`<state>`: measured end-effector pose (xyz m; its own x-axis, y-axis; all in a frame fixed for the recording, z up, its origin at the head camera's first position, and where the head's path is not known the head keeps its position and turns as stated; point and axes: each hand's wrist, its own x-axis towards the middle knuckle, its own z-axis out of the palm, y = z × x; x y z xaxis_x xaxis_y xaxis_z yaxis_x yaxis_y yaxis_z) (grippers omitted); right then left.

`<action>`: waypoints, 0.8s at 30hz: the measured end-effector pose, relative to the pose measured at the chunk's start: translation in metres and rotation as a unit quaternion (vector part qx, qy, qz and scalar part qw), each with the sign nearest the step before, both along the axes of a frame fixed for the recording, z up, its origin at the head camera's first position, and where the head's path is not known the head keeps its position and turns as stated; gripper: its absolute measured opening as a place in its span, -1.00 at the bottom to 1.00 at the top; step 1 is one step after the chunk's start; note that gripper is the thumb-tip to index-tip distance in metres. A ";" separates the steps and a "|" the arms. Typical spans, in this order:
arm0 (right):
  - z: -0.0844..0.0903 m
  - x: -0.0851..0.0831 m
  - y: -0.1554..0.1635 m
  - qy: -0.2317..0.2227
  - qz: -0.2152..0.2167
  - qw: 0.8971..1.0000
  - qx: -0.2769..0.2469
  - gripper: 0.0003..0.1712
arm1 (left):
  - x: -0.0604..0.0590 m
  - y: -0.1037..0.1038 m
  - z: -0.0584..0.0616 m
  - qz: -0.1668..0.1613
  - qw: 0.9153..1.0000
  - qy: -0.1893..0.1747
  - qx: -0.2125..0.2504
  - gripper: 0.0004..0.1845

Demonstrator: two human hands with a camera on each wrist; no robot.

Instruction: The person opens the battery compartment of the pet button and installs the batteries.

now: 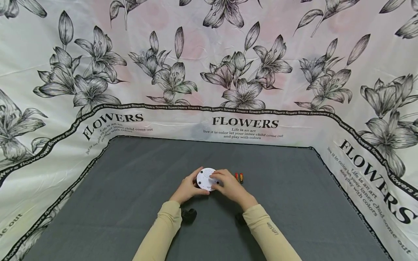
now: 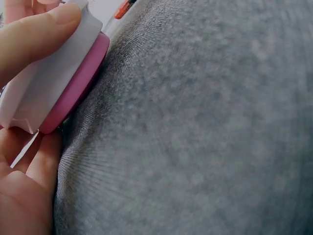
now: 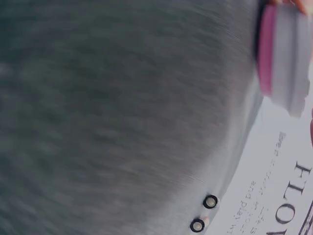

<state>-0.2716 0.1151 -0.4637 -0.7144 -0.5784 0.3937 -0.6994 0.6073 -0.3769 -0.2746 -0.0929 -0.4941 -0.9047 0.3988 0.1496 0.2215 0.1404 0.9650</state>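
A round white device (image 1: 205, 178) with a perforated patch and small dark feet faces upward. Its other side shows as a pink rim (image 2: 80, 85) close to the grey cloth. My left hand (image 1: 187, 188) grips the device by its edge, thumb on the near side and fingers round the left. Over its right part lies my right hand (image 1: 228, 185), index fingertip above the face and thumb by the lower right edge. Whether these fingers pinch anything is too small to tell. Two red-and-black batteries (image 1: 239, 178) lie just right of the right hand.
Dark grey cloth (image 1: 130, 203) covers the work surface. A white flower-printed sheet (image 1: 183, 123) rises behind it and along both sides. Black objects (image 1: 188, 216) show beneath my wrists. In the right wrist view, the battery ends (image 3: 210, 201) point toward the camera.
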 end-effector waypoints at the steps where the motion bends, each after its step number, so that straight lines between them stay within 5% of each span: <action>1: -0.001 0.000 0.000 0.022 0.012 1.000 0.011 -0.65 | 0.001 0.000 0.002 -0.004 1.000 0.002 0.001 0.05; 14: 0.000 -0.002 -0.003 0.182 0.071 0.975 0.108 -0.87 | -0.010 0.002 -0.017 0.016 1.000 0.002 -0.011 0.09; 24: 0.004 -0.004 -0.005 0.222 0.091 0.958 0.154 -0.94 | 0.004 0.002 0.007 0.010 1.000 0.008 -0.014 0.03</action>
<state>-0.2752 0.1096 -0.4592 -0.3921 -0.8154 0.4259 -0.8540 0.4947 0.1610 -0.2702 -0.0913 -0.4869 -0.9105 0.3842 0.1527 0.2332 0.1723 0.9570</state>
